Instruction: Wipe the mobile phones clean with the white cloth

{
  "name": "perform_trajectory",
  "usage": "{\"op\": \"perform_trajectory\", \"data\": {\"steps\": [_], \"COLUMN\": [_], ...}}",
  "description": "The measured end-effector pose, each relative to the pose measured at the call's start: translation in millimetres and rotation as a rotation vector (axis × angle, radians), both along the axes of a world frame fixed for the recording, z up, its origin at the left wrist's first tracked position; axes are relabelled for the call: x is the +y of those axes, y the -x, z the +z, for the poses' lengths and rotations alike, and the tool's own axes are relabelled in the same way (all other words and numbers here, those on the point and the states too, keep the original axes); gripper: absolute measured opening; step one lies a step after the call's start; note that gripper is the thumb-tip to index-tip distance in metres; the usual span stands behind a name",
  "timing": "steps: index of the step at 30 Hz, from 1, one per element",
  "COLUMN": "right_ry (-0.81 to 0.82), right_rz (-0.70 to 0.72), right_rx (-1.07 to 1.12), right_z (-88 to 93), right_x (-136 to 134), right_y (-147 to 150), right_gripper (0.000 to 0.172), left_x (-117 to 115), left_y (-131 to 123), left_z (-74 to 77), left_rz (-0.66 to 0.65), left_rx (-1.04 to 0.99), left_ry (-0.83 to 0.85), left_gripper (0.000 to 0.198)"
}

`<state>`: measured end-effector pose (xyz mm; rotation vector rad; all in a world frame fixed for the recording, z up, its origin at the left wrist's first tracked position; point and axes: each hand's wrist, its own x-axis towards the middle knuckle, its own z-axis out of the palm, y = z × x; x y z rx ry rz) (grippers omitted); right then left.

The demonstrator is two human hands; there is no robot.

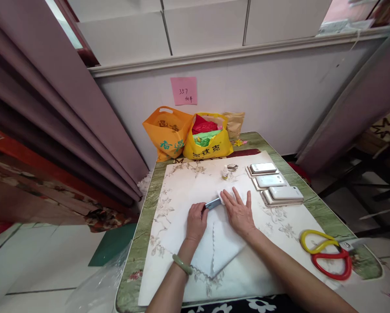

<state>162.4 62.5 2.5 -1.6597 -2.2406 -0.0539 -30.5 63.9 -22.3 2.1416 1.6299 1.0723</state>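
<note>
My left hand (196,221), with a green bangle on the wrist, is closed round one end of a slim blue-grey phone (212,203). The phone is tilted up on its edge above a white cloth (211,250) with a scalloped border. Over its other end lies my right hand (240,213), fingers stretched out and spread. A bit of white wipe or tissue (220,194) shows beneath those fingertips. Just beyond the hands stands a small bottle (225,172), and a dark wire-like item (232,167) lies beside it.
Several phones (281,192) lie stacked on the right of the floral sheet (156,256). Large scissors (328,252) with yellow and red handles rest at the right edge. An orange bag (169,130), a filled yellow bag (208,150) and a brown pouch (234,124) stand against the wall.
</note>
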Motion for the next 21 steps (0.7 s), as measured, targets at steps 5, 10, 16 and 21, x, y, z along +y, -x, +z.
{"op": "perform_trajectory", "data": {"steps": [5, 10, 16, 21], "right_ry": [0.131, 0.218, 0.223, 0.177], "right_rz": [-0.12, -0.141, -0.109, -0.105], "right_rx": [0.16, 0.251, 0.255, 0.292], "right_z": [-10.6, -20.0, -23.3, -25.6], "right_x": [4.3, 3.0, 1.4, 2.0], "right_y": [-7.7, -4.2, -10.5, -11.2], "right_gripper": [0.052, 0.055, 0.057, 0.059], "left_x": [0.5, 0.7, 0.5, 0.3], "left_y": [0.2, -0.3, -0.8, -0.5], "left_z": [-0.5, 1.1, 0.7, -0.1], "left_rz": [-0.002, -0.003, -0.001, -0.001], "left_rx": [0.001, -0.005, -0.005, -0.005], "left_ry": [0.02, 0.02, 0.013, 0.008], "left_gripper": [0.014, 0.014, 0.015, 0.015]}}
